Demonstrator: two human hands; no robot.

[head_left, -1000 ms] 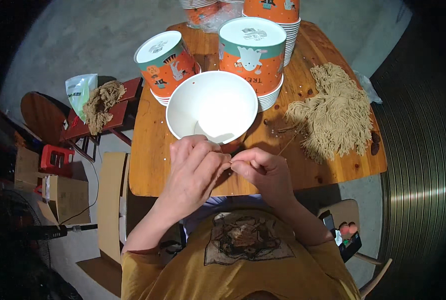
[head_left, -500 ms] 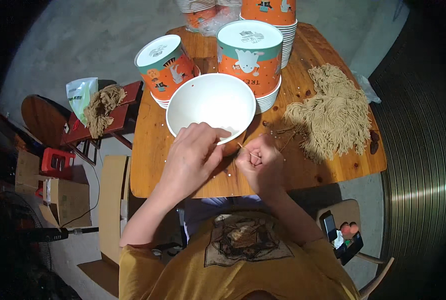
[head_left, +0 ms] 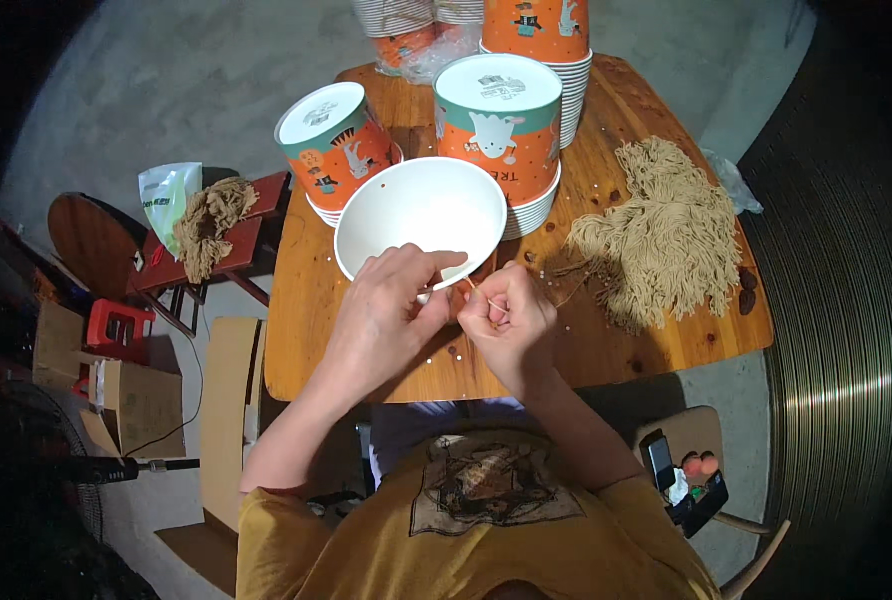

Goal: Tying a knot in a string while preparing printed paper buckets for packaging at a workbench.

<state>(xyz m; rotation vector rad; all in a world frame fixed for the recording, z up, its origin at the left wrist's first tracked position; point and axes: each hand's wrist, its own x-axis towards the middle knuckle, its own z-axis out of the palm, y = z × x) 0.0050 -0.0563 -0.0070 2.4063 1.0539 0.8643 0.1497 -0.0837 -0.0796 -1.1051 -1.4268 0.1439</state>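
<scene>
A paper bucket with a white inside (head_left: pixel 421 212) is tilted toward me at the middle of the table, with a small hole high in its far wall. My left hand (head_left: pixel 386 305) grips its near rim, fingers inside and thumb outside. Just right of that rim, my right hand (head_left: pixel 516 325) is closed in a pinch on a thin tan cord (head_left: pixel 500 306). The cord's tip points at the bucket's near right edge; whether it has entered a hole there I cannot tell. Right of my hands lies a heap of tan cords (head_left: pixel 666 245).
Upside-down stacks of orange and green paper buckets stand behind, at left (head_left: pixel 336 150), centre (head_left: pixel 501 130) and back right (head_left: pixel 536 30). Small white bits dot the wooden table (head_left: pixel 366 375). A red bench (head_left: pixel 221 245) with another cord bundle (head_left: pixel 211 220) stands left.
My right hand has moved left and slightly up with the cord, bringing its tip to the bucket's near edge. My left hand keeps its grip on the rim.
</scene>
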